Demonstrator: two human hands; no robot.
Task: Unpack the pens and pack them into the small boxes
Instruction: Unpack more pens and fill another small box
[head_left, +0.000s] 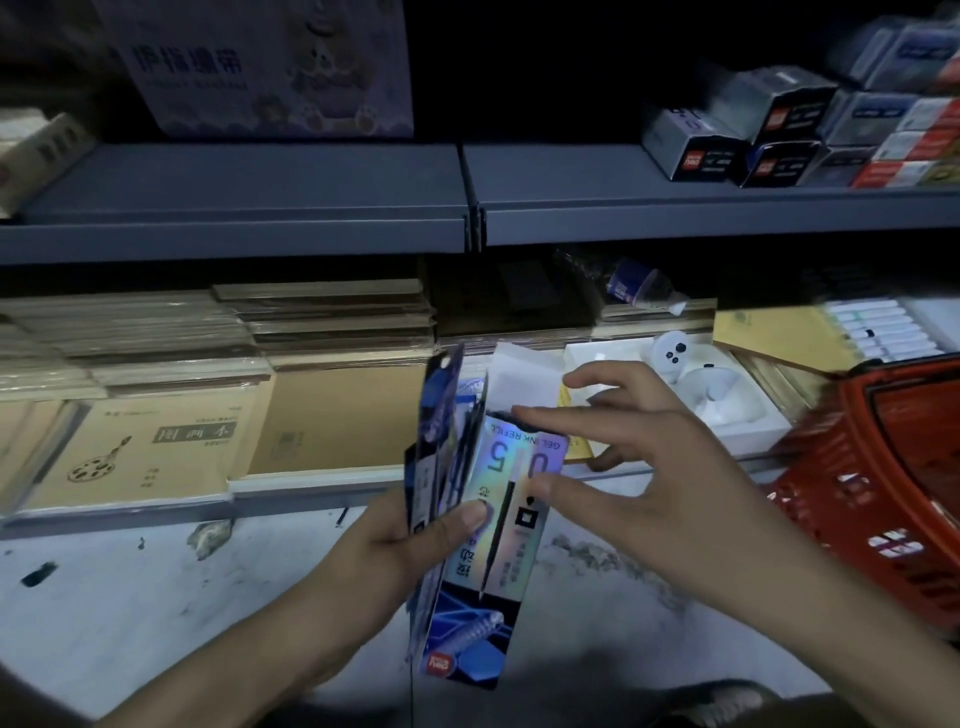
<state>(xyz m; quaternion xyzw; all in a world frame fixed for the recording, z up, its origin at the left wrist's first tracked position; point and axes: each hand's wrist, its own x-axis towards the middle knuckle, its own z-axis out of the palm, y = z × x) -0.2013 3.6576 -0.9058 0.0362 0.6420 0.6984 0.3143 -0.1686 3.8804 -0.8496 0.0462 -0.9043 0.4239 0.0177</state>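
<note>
Unpacking step: left hand (415, 535) is gripping the opened box (498, 452), fingers clamped on it, left of the basket (883, 467). Right hand (639, 457) is hovering at its mouth, fingers (561, 418) apart. Next move likely calls for pinching pens out; none showing.

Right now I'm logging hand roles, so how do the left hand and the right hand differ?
The left hand grips the refill box, thumb pressed on its front; the right hand has its fingers straight and spread. The left hand sits at the box's middle; the right hand reaches its open top. Both touch the same box.
</note>
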